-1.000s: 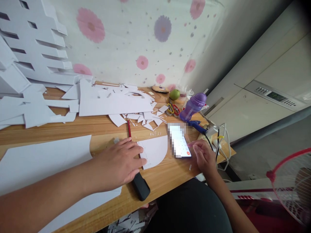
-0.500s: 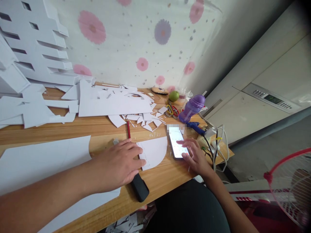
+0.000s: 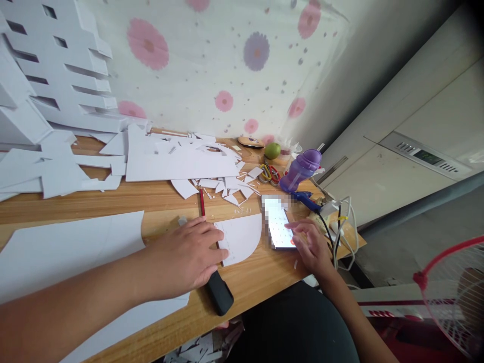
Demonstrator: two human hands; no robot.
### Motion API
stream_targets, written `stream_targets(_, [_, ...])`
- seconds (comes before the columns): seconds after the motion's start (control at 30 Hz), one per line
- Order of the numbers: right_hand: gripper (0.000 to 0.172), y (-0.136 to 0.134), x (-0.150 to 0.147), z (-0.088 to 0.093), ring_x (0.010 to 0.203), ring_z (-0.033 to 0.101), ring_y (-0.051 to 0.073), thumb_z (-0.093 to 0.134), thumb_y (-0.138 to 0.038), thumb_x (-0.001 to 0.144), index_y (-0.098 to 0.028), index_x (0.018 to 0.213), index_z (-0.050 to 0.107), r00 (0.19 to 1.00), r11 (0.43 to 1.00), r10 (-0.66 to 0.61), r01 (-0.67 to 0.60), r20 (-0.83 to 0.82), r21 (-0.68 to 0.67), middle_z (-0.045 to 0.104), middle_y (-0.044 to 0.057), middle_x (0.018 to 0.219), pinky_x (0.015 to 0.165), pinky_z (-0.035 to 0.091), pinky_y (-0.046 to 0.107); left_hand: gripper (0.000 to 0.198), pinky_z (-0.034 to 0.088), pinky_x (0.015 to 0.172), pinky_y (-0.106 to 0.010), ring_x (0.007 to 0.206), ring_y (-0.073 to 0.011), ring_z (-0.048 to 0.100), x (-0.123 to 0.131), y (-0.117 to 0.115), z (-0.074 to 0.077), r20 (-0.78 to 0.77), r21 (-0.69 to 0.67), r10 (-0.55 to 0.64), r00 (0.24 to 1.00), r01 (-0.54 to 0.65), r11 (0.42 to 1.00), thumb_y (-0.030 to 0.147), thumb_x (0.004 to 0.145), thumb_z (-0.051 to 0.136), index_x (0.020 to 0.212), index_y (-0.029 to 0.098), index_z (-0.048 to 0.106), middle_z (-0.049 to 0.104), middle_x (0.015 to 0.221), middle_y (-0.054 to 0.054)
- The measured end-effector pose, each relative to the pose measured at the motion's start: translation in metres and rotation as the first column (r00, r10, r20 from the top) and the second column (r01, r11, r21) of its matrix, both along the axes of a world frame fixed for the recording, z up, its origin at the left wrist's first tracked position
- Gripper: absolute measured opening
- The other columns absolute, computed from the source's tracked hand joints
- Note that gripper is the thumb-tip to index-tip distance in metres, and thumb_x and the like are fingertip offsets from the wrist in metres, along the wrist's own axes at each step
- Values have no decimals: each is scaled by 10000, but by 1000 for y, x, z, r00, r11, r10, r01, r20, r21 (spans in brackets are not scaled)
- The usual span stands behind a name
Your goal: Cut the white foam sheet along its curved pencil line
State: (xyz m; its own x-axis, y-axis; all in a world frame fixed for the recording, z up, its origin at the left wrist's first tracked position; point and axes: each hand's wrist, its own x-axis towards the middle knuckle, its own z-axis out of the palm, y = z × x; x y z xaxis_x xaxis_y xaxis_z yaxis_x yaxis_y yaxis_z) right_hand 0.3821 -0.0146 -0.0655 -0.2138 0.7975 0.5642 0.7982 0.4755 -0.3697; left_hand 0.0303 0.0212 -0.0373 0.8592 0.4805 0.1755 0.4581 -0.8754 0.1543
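Note:
My left hand (image 3: 196, 252) lies palm down on the table, fingers stretched out, two fingertips resting on the left edge of a white foam-board piece (image 3: 244, 237) with a rounded right side. Under its thumb side a black object (image 3: 221, 295), perhaps a handle or case, juts toward the front edge. A red pencil (image 3: 202, 202) sticks out beyond the fingers. My right hand (image 3: 310, 244) holds nothing; its fingers are partly bent and apart over a lit smartphone (image 3: 280, 227) lying on the table, the index finger at the screen. Whether that fingertip touches the glass I cannot tell.
White sheets (image 3: 83, 237) lie under my left forearm. Board offcuts (image 3: 181, 164) and a slotted white structure (image 3: 71, 65) fill the back left. Scissors (image 3: 269, 173), a green fruit (image 3: 272, 150), a purple bottle (image 3: 300, 170), a blue glue gun (image 3: 308, 200) and cables (image 3: 350, 232) crowd the right.
My right hand has shifted slightly right and down across the phone screen. My left hand stays on the board piece. The whole view has moved a little.

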Motion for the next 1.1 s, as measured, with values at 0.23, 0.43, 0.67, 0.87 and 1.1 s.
stream_targets(0.23, [119, 2, -1, -1, 1130, 556, 306, 550, -360, 930, -282, 1003, 497, 993, 990, 97, -89, 65, -111, 708, 64, 1171, 1031, 348, 587, 191, 403, 1035, -507, 1056, -251, 579, -1, -1, -2, 20, 12, -6, 1000, 6, 1000, 269, 875, 600, 1049, 329, 649, 651, 1085, -6])
stream_targets(0.43, [52, -4, 3, -4, 1063, 564, 290, 524, -293, 940, -269, 980, 501, 993, 999, 22, -17, -118, 42, 712, 70, 1054, 960, 407, 526, 187, 403, 1029, -529, 1084, -258, 565, 0, -1, 1, -15, -30, 4, 1000, -4, 1000, 261, 895, 567, 1056, 325, 637, 640, 1118, -10])
stream_targets(0.67, [69, -3, 5, -7, 932, 600, 249, 491, -240, 966, -255, 914, 533, 985, 993, -91, 100, -146, 55, 688, 63, 956, 818, 468, 426, 184, 388, 1045, -533, 1116, -260, 549, 0, -1, 0, -24, -51, 8, 1000, -10, 999, 245, 893, 566, 1048, 318, 633, 631, 1124, -15])
stream_targets(0.87, [70, -2, 6, -7, 911, 600, 242, 488, -251, 970, -255, 912, 528, 989, 994, -96, 101, -111, 44, 684, 60, 947, 799, 468, 408, 192, 368, 1066, -539, 1110, -261, 552, -1, 0, -3, 9, -38, -4, 1000, 4, 999, 258, 899, 560, 1066, 318, 634, 632, 1130, -22])
stream_targets(1.1, [60, 0, 7, -8, 913, 611, 230, 494, -250, 968, -247, 912, 516, 990, 996, -77, 81, -118, 33, 680, 57, 958, 808, 470, 390, 180, 395, 1042, -514, 1106, -254, 556, -1, -1, -2, 17, -31, 9, 1000, -8, 1000, 257, 887, 583, 1042, 326, 644, 640, 1117, -5])
